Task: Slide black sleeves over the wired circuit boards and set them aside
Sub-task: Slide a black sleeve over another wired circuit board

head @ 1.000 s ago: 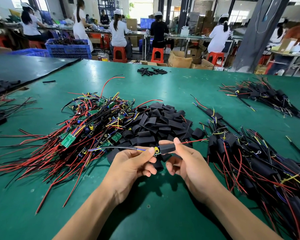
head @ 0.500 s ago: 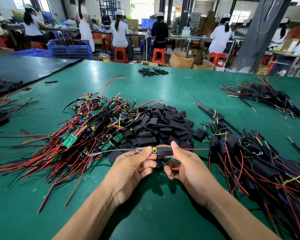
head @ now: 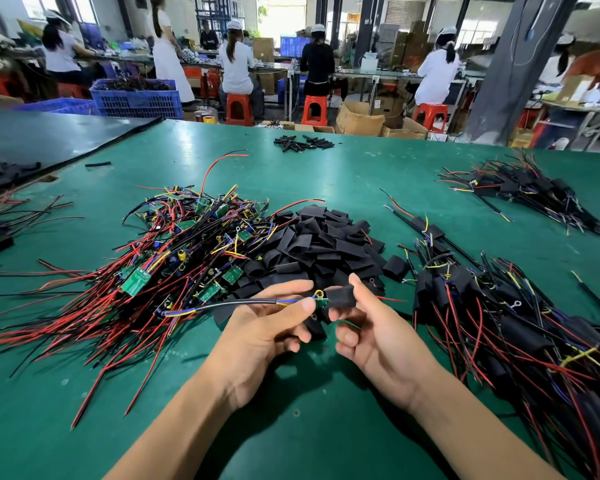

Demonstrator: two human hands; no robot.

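Far left, the heap of bare wired circuit boards lies unchanged from half a second ago: small green rectangles tangled in thin, glossy red, black, yellow and blue leads that fan out over the matte green table. Behind its right edge sits the mound of loose black sleeves, short flattened tubes with a dull rubbery look.

The left hand is curled, its thumb pinching the leads of one board against the fingers. A smooth grey-black cable trails left from that grip. Compared with the earlier frame, the held circuit board now shows a sliver of green and a yellow ring at the mouth of the black sleeve, which sits a touch farther right and no longer quite level. The board is between the two hands, above the table, mostly inside the sleeve.

The right hand grips the sleeve between thumb and raised forefinger, the other fingers curled below. A fine green wire newly shows under them, and a red lead pokes out to the right.

Far right lies the pile of sleeved boards, unmoved.
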